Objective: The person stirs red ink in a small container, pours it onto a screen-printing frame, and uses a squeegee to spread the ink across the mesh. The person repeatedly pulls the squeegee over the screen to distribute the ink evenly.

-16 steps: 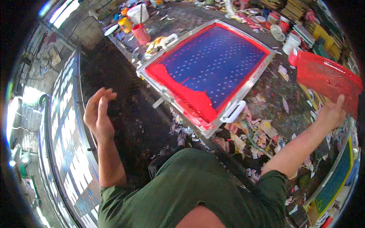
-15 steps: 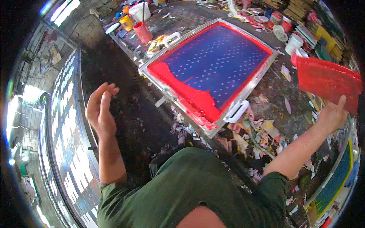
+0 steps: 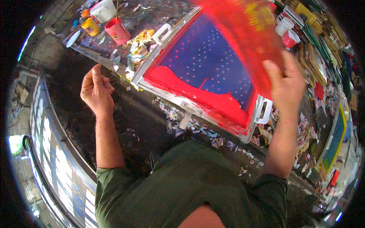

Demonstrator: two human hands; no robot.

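My right hand [image 3: 287, 81] grips a flat, red ink-covered squeegee [image 3: 247, 41], its thumb up along the face. The squeegee is tilted over the right part of a screen-printing frame [image 3: 182, 102] and hides much of it; its far end is blurred. Blue mesh with rows of pale dots [image 3: 197, 57] fills the frame. A thick band of red ink [image 3: 197, 97] lies along the near side of the mesh. My left hand [image 3: 97, 91] hangs in the air left of the frame, fingers curled in toward the thumb, with nothing visible in them.
A red pot [image 3: 118, 32] with a stick, a yellow pot [image 3: 90, 27] and a white bucket [image 3: 103, 11] stand at the far left. Stained rags [image 3: 141, 43] lie beside the frame. White handles [image 3: 263, 110] stick out from it. A slatted rack [image 3: 62, 152] stands at left.
My right hand has swung the squeegee leftward from the right side to over the frame. The fingers of my left hand have curled in. The view has shifted.
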